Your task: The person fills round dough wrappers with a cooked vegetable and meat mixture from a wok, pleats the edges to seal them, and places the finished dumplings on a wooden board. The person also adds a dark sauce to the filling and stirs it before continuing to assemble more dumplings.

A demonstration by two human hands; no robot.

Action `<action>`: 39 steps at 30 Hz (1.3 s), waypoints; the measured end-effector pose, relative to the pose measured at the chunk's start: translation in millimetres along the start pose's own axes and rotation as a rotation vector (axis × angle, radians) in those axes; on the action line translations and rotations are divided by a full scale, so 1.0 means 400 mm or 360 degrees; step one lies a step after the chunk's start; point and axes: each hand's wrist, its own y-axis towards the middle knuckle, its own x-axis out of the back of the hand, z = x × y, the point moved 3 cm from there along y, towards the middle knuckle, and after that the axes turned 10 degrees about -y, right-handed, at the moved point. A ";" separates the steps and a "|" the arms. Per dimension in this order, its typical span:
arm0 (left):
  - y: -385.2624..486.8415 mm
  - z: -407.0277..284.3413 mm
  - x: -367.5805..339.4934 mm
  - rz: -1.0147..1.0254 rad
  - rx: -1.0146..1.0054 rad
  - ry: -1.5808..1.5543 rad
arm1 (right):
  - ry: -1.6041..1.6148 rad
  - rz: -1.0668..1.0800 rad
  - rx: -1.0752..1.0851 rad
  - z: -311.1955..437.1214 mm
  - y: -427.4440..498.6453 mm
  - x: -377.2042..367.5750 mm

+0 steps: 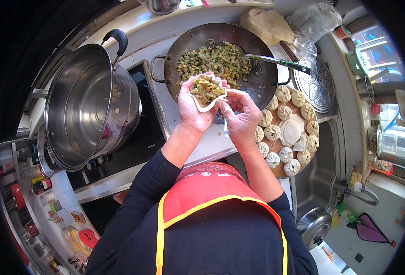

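My left hand (196,111) cups a round dough wrapper (204,106) heaped with chopped vegetable and noodle filling (206,90). At the wrapper's right edge, the thumb and fingers of my right hand (239,115) pinch the dough, which has a wavy, partly gathered rim. Beyond both hands sits a wide wok (266,84) holding more of the chopped filling (216,60); a long-handled metal utensil (274,61) rests in it. To the right, a round wooden board (267,170) bears several pleated buns (286,154) around a stack of flat wrappers (292,130).
A large, deep steel pot (82,103) stands at left over a black cooktop (133,151). Right of the board are a sink (314,185) and a perforated steamer plate (315,82). A pot lid (314,225) lies by the sink's near end.
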 end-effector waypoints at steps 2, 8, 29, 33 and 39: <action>-0.002 0.002 -0.001 -0.0044 -0.0002 0.0013 | 0.0160 0.0009 -0.0095 -0.006 0.001 -0.001; -0.010 0.015 -0.024 -0.0088 0.0071 -0.0083 | 0.0400 -0.0036 -0.0329 -0.021 -0.001 -0.001; -0.016 -0.022 -0.061 0.0072 0.0239 0.1037 | 0.0046 0.0011 0.0059 -0.010 0.026 0.049; -0.017 -0.013 -0.064 0.0091 0.0350 0.0990 | -0.0214 0.0006 0.0200 -0.005 0.027 0.062; -0.014 -0.011 -0.057 0.0011 0.0207 0.1146 | -0.0594 -0.0096 0.0639 0.022 0.017 0.065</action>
